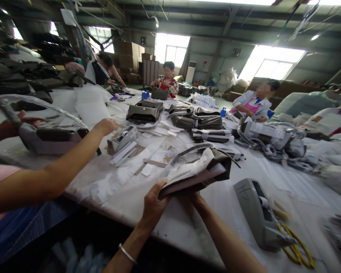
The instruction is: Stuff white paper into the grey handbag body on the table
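The left hand [152,204] grips the near left corner of a grey leather handbag wrapped partly in white paper [199,172]; the thumb lies on the top face and the remaining fingers curl under the edge, pressed together. The right hand [198,200] sits beneath the bag's underside, and most of it is hidden by the bag, so the finger position cannot be told. A thin silver bracelet [127,254] circles the left wrist. The handbag is held just above the near edge of the long white-covered worktable [170,223], tilted with its far end raised.

To the right of the bag, a grey plastic tape dispenser [258,216] stands on the table, with yellow looped cords [297,250] lying just beside its near end.

At left, a co-worker's arm [59,174] extends across the table, the fist [106,125] closed near a second grey tape dispenser [122,138]. That co-worker's other hand [19,121] holds a grey bag inside clear plastic film [45,132].

Further grey handbags [143,112] and white paper strips [165,129] lie across the table's middle. Other seated people [254,102] work along the far and right sides.
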Motion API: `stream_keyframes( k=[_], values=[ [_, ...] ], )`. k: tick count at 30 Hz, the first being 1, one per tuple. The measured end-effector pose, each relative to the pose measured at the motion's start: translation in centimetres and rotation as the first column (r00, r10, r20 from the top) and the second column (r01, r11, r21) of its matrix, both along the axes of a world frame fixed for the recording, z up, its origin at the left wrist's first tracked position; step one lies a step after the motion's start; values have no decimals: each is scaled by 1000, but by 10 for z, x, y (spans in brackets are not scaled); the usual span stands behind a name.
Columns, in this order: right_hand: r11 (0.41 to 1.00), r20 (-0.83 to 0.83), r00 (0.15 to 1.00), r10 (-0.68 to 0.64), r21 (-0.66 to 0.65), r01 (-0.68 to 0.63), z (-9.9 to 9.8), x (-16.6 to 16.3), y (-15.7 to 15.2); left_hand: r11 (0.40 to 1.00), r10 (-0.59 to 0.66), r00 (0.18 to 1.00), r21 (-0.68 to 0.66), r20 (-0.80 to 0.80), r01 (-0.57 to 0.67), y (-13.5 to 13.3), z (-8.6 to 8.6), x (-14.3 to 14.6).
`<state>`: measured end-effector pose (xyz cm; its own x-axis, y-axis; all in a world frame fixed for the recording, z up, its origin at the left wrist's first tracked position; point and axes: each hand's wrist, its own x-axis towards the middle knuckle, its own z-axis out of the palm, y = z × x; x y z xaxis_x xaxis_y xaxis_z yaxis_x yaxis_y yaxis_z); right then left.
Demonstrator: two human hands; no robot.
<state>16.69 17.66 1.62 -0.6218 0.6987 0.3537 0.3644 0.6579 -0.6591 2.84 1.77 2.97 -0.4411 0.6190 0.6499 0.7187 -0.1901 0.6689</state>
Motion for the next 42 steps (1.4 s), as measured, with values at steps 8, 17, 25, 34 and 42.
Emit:
stream_keyframes(
  k=[8,17,25,34,42],
  values=[
    [993,237,965,-115,48,106,-16,-9,-65,997,49,975,-40,-216,-59,18,12,14],
    [824,21,1000,20,-567,-4,0,20,-127,989,-143,828,-109,-543,100,15,-3,21],
    [633,183,964,193,-774,20,20,53,-172,983,-180,791,-141,-585,119,9,-12,21],
    [983,150,979,135,101,-151,109,45,-65,993,-113,780,-95,-615,70,10,-10,24],
    [962,504,841,194,72,-265,88,21,-27,999,-51,748,-42,-662,32,11,-11,25]
  ],
)
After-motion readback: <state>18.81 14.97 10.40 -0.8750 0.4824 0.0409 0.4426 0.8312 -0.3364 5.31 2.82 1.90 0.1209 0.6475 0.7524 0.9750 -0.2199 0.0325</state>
